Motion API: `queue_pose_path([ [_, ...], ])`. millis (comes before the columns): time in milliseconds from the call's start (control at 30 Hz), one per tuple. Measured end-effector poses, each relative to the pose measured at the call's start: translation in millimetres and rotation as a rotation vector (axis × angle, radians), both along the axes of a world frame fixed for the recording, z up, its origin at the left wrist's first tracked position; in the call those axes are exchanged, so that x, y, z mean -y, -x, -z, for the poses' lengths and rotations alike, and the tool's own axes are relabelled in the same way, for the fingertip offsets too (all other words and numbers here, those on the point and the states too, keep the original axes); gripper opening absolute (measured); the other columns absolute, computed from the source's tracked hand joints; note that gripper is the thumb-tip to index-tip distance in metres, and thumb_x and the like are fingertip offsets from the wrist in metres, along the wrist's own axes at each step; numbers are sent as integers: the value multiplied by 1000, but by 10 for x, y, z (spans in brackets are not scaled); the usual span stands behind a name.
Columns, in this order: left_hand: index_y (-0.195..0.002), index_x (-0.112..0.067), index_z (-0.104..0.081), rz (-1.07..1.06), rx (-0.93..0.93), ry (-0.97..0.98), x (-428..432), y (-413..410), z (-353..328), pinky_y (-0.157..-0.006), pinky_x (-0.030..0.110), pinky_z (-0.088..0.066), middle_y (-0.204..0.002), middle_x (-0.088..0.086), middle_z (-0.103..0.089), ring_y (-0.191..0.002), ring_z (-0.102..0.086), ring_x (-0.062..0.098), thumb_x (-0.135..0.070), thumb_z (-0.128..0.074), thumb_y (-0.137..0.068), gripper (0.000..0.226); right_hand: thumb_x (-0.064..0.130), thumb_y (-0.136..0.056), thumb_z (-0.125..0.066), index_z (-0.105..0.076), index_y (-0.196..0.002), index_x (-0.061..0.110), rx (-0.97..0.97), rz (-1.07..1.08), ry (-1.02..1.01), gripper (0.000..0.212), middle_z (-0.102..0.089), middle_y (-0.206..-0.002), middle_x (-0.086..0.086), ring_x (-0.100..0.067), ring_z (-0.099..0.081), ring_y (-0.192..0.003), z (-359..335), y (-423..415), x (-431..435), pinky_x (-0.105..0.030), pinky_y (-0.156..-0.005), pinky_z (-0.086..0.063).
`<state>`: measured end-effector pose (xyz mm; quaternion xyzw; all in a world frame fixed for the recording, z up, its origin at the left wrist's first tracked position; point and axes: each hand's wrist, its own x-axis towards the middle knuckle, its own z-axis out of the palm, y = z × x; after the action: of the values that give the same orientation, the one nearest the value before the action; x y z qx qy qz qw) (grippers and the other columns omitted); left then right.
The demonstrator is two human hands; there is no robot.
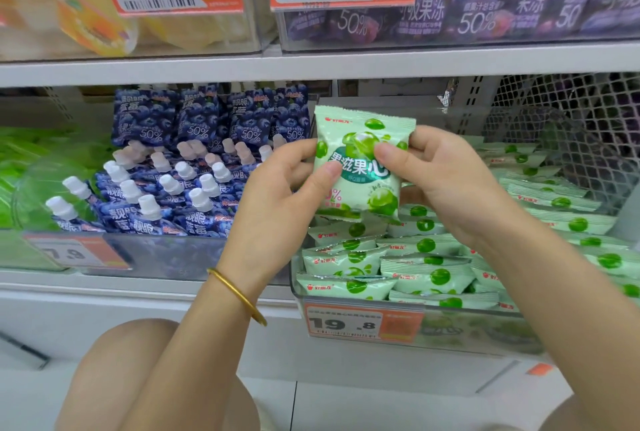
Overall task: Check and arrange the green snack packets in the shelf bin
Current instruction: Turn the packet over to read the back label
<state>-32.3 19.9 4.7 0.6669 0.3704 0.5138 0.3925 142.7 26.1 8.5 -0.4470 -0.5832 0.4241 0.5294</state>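
Note:
A pale green snack packet (360, 184) with green fruit pictures is held upright, face toward me, above the clear shelf bin (349, 306). My left hand (280, 195) pinches its left edge, thumb on the front. Gripping its right edge is my right hand (440, 181), thumb across the upper front. Below and to the right, several matching green packets (426, 274) lie stacked in rows in the bin, which carries a 19.8 price tag (360, 323).
Left of the bin, a clear bin holds blue spouted jelly pouches (166, 188). Further left lie green packs (20, 167). A wire mesh basket (571, 139) stands at the right rear. The shelf above (311, 65) holds yellow and purple packs behind price tags.

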Motion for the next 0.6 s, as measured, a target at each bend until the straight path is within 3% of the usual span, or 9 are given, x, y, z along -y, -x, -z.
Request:
queue_pose_path([
  [100,-99,-26,-59,35,40,26,28,2,-17,-74,20,-54,-83,-14,-73,-83,-67,3,-9,-50,-93,20,39,-68,-65,-60,-102,-3,17,16,5,55,-74,-90,-9,-18,-70,-75,-2,4,-4,-41,-67,-56],
  [200,-100,-22,-60,33,48,41,36,11,-11,-74,21,-54,-83,-11,-73,-81,-68,4,-7,-49,-93,20,38,-68,-65,-62,-98,2,0,-20,12,47,-75,-87,-7,-16,-69,-72,7,13,13,-35,-62,-55],
  [267,-100,-21,-61,30,56,38,39,13,-17,-75,23,-55,-82,-8,-73,-81,-68,6,-7,-50,-93,19,40,-70,-69,-57,-100,-7,-9,-16,18,57,-70,-94,-21,-20,-66,-74,-7,38,22,-39,-64,-53],
  [367,-94,-23,-61,32,66,41,46,17,-35,-70,19,-54,-74,-10,-73,-74,-67,4,-4,-50,-92,22,51,-70,-75,-42,-106,-19,-3,-1,7,86,-47,-110,-43,-26,-53,-78,-27,73,57,-46,-67,-45],
  [433,-95,-21,-62,37,59,40,53,16,-42,-69,19,-54,-75,-10,-73,-74,-67,4,-4,-50,-92,21,48,-70,-71,-48,-104,-16,-23,-18,18,77,-56,-107,-38,-26,-57,-77,-40,81,63,-46,-68,-47],
  [500,-98,-25,-60,25,48,29,49,10,-24,-73,20,-54,-81,-12,-73,-80,-67,3,-7,-50,-93,22,39,-71,-66,-58,-103,-5,-25,-5,27,54,-71,-97,-19,-23,-67,-77,-36,68,50,-43,-69,-53],
  [600,-106,-42,-49,-112,-97,-144,53,-4,22,-87,20,-48,-105,-25,-61,-103,-58,-3,-19,-55,-90,28,27,-81,-65,-61,-106,5,-38,24,16,33,-74,-92,-5,-17,-71,-77,-22,53,40,-32,-58,-57],
])
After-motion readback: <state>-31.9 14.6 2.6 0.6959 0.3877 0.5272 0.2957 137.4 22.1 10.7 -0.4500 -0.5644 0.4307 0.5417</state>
